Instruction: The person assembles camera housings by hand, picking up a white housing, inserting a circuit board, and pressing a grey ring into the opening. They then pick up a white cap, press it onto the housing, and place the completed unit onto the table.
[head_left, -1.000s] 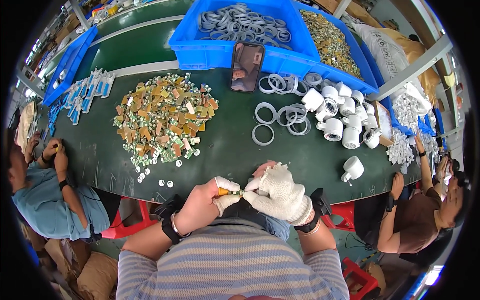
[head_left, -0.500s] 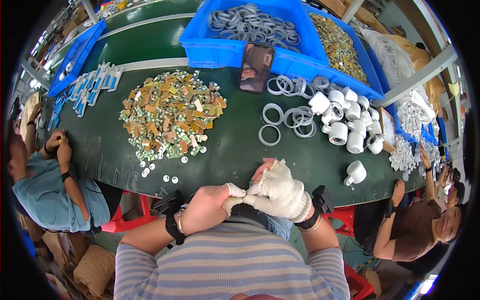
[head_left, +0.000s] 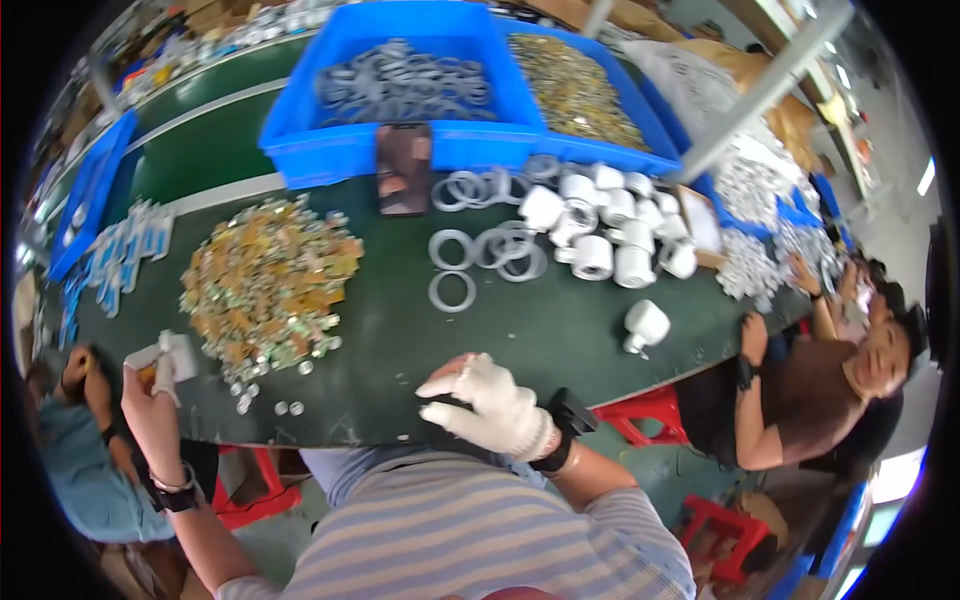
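Observation:
My left hand (head_left: 152, 395), with white coverings on its thumb and fingertip, is at the table's left front edge. Its fingers close on a small white piece (head_left: 180, 356), whose kind is blurred. My right hand (head_left: 488, 408) wears a whitish knit glove that leaves some fingertips bare. It hovers near the front edge, thumb and fingers apart, with nothing seen between them. Left of centre lies a heap of small green and tan circuit boards (head_left: 270, 280). Several small white discs (head_left: 289, 408) lie at its near side.
Translucent rings (head_left: 452, 291) and white camera-like housings (head_left: 592, 258) lie to the right; one housing (head_left: 646, 326) stands apart. Behind are a blue bin (head_left: 300, 150) of rings, a leaning phone (head_left: 403, 170) and a bin of boards (head_left: 580, 90). Co-workers sit on both sides.
My hands were together at the front edge and are now apart. The left has reached far left to the white piece; the right has opened. The view has swung too.

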